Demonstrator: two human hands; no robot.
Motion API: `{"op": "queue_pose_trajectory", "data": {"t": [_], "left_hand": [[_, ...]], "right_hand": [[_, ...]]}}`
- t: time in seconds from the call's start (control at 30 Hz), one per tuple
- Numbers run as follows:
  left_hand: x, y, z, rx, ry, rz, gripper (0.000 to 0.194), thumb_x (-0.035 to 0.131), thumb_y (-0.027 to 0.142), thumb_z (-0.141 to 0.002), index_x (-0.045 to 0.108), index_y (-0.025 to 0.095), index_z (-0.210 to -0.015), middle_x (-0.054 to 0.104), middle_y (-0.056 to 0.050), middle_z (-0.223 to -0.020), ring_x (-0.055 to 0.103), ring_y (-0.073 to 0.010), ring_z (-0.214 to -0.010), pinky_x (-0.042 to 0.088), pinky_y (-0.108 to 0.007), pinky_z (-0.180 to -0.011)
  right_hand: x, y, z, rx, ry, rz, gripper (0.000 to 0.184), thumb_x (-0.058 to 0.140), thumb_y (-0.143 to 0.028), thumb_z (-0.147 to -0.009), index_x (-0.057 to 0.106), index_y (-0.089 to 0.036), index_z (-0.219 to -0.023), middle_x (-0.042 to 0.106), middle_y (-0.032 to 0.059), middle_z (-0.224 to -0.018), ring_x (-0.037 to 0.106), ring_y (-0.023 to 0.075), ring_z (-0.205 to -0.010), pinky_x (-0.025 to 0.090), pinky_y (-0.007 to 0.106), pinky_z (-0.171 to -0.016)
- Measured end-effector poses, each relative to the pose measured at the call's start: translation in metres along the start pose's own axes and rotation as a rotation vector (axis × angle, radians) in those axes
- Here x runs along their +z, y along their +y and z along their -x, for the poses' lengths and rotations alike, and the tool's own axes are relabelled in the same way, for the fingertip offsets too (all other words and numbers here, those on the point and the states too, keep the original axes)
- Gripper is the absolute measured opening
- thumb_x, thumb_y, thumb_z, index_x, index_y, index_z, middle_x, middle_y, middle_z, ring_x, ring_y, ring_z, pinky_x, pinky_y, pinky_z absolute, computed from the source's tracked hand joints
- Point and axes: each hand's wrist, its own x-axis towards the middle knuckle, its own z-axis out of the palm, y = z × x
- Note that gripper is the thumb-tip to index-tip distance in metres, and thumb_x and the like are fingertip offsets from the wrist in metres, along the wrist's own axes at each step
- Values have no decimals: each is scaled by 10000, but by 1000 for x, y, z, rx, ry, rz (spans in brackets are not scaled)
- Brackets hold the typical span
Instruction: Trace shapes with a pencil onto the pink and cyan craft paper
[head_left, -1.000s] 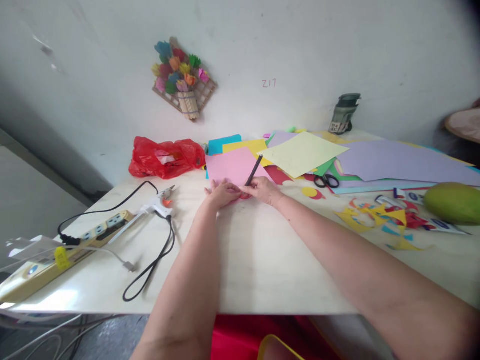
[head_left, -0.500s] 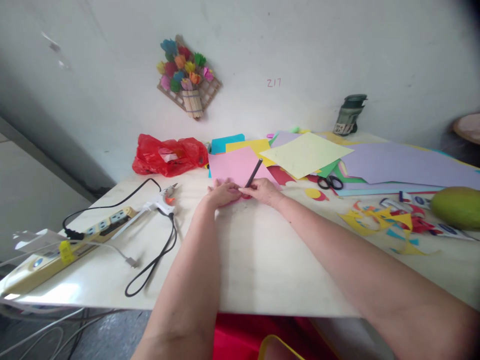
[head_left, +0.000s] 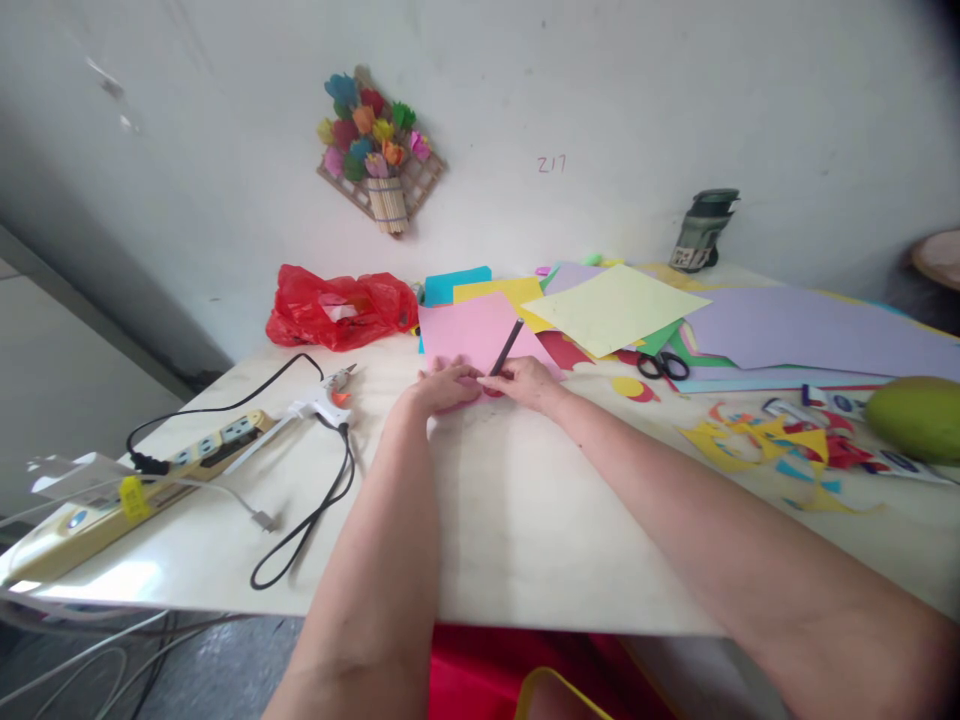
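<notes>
left hand [head_left: 450, 387] palm down on the near part of the pink sheet [head_left: 476, 328], fingers spread, pressing it, nothing gripped. right hand [head_left: 529, 382] closed round a dark pen [head_left: 508, 345], thumb and fingers near its lower end, top leaning right and toward the wall; tip hidden by the fingers. small red piece [head_left: 493, 393] under the fingertips of both hands, mostly covered, outline can't be told. pink sheet lies past the middle of the desk [head_left: 517, 530], nearer the back edge than the front edge, overlapping a yellow sheet [head_left: 499, 291], blue sheet [head_left: 459, 284] behind. pale yellow sheet [head_left: 619, 308] right of these, over green and red paper. black-handled scissors [head_left: 663, 366] by the pile, blades not visible. yellow disc [head_left: 627, 386] just in front of the pile, on red paper. large purple sheet [head_left: 810, 325] along the back right. cut scraps [head_left: 757, 440], tubes [head_left: 836, 402] and a green fruit [head_left: 916, 420] toward the right edge. green bottle [head_left: 699, 235] upright near the back edge. red plastic bag [head_left: 341, 308] at the back left corner. glue gun [head_left: 326, 402] left of the left hand, power strip [head_left: 90, 530] running toward the front left corner. flower decoration [head_left: 382, 150] on the wall above.
</notes>
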Motion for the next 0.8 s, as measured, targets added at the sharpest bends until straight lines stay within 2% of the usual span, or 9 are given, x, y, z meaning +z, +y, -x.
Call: {"op": "queue_pose_trajectory", "data": {"t": [0.47, 0.8], "left_hand": [[-1, 2, 1, -6, -2, -1, 456, 503, 434, -683, 503, 375, -1135, 224, 48, -1420, 25, -318, -1304, 31, -540, -997], [-4, 5, 4, -9, -70, -88, 473, 441, 456, -734, 421, 370, -1198, 146, 67, -1440, 13, -299, -1308, 46, -543, -1007]], "right_hand": [[-3, -4, 1, 2, -24, 28, 272, 582, -439, -692, 680, -205, -792, 672, 24, -710, 594, 133, -665, 417, 208, -570], [-4, -4, 1, -8, -26, 37, 280, 583, -439, -696, 682, -196, -795, 676, 25, -715, 601, 140, -676, 428, 212, -593]]}}
